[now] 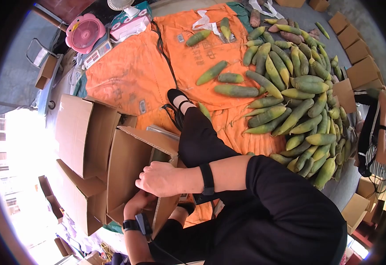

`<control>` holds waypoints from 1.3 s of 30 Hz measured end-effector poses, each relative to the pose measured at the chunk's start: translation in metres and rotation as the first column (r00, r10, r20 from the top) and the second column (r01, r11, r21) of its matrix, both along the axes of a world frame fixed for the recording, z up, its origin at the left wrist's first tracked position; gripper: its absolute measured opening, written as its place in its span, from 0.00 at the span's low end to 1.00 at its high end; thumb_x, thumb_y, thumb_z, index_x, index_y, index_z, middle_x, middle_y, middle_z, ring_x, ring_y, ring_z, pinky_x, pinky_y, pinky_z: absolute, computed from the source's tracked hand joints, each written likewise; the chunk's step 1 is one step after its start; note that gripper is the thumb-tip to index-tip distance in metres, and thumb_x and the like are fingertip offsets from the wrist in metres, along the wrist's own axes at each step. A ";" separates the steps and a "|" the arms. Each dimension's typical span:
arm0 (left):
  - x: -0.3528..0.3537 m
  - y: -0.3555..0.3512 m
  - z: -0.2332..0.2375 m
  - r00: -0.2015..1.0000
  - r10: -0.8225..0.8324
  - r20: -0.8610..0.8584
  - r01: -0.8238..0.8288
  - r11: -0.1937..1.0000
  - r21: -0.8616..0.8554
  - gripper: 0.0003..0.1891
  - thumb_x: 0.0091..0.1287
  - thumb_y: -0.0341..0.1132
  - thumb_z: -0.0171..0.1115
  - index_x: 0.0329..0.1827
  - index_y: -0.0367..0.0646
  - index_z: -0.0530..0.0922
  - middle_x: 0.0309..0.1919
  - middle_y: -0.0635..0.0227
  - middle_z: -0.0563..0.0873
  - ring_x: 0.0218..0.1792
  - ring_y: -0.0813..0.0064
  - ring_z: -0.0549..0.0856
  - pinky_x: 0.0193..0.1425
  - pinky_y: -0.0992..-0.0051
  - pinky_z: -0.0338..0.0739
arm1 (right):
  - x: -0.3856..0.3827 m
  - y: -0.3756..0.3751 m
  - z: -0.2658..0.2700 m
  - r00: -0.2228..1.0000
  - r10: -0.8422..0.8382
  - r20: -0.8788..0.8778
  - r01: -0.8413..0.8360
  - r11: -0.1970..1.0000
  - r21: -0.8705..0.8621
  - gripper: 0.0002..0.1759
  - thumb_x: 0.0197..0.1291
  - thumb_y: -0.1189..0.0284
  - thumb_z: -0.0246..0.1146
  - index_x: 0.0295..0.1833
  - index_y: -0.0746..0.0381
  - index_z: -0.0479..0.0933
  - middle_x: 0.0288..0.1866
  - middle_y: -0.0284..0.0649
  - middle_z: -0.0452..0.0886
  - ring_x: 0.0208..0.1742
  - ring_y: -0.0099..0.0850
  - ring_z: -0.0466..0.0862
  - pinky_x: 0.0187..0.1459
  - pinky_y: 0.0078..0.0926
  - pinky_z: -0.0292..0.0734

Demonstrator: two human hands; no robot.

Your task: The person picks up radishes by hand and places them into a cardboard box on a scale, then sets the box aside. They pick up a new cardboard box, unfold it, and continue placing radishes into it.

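An open cardboard box (124,165) stands between my legs. My right hand (158,179) is closed above its opening, knuckles toward the box and a black band on the wrist. What its fingers hold, if anything, is hidden. My left hand (137,204) reaches into the box just below the right one. Its fingertips are out of sight beneath my right hand, and a dark device is strapped to that wrist. Inside the box a greenish surface (158,155) shows in part, too covered to name.
Other open cartons (73,132) stand against this box. Long green radishes (285,88) are heaped at the right on an orange sheet (135,66). A black cable (164,51) crosses the sheet. A pink fan (85,33) stands at the back. Another person (382,145) is at far right.
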State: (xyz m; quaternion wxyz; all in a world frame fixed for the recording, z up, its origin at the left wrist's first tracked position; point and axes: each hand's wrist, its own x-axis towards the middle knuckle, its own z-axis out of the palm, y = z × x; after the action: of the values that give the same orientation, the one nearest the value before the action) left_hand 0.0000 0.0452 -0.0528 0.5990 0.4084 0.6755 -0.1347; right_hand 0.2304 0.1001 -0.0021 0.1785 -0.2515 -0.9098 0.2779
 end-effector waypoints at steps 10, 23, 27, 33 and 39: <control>0.000 -0.013 0.065 0.985 0.161 0.062 -0.172 0.890 0.422 0.31 0.64 0.31 0.60 0.72 0.44 0.64 0.61 0.59 0.76 0.46 0.76 0.81 0.39 0.76 0.79 | 0.001 0.000 -0.003 0.995 -0.010 -0.099 0.005 0.999 -0.045 0.08 0.54 0.72 0.62 0.39 0.62 0.80 0.35 0.42 0.84 0.44 0.39 0.85 0.44 0.34 0.79; 0.011 -0.060 0.069 0.939 0.265 0.219 -0.343 0.688 0.640 0.28 0.66 0.26 0.59 0.70 0.38 0.66 0.58 0.59 0.79 0.50 0.77 0.81 0.50 0.80 0.76 | 0.175 0.098 -0.058 0.637 -0.719 -0.278 0.529 0.670 -0.521 0.08 0.61 0.71 0.62 0.42 0.65 0.79 0.35 0.37 0.83 0.37 0.23 0.82 0.40 0.24 0.76; 0.012 -0.057 0.078 0.908 0.305 0.288 -0.419 0.611 0.671 0.28 0.66 0.32 0.62 0.69 0.37 0.67 0.57 0.60 0.80 0.50 0.78 0.81 0.49 0.80 0.76 | 0.290 0.079 -0.217 0.602 -0.748 0.279 0.714 0.661 0.230 0.10 0.53 0.72 0.60 0.43 0.58 0.77 0.42 0.44 0.79 0.49 0.45 0.78 0.48 0.42 0.76; 0.018 -0.052 0.083 0.885 0.377 0.274 -0.456 0.579 0.676 0.25 0.64 0.21 0.55 0.66 0.38 0.71 0.54 0.62 0.82 0.49 0.77 0.82 0.53 0.79 0.75 | 0.368 0.004 -0.250 0.095 -0.587 0.804 0.796 0.529 0.293 0.24 0.57 0.72 0.58 0.61 0.55 0.68 0.65 0.38 0.67 0.70 0.38 0.64 0.60 0.50 0.67; 0.018 -0.044 0.076 0.895 0.358 0.268 -0.442 0.616 0.653 0.24 0.66 0.27 0.58 0.66 0.39 0.71 0.54 0.63 0.82 0.49 0.77 0.82 0.50 0.78 0.77 | 0.371 -0.021 -0.264 -0.084 -0.520 0.850 0.620 0.641 0.453 0.13 0.61 0.70 0.59 0.52 0.52 0.75 0.51 0.34 0.72 0.58 0.36 0.71 0.51 0.46 0.68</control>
State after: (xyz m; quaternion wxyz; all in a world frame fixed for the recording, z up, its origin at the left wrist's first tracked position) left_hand 0.0179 0.0009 0.0229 0.4507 0.4495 0.7146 0.2902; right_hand 0.6010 0.0794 -0.2657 -0.3215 -0.7286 -0.6047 -0.0015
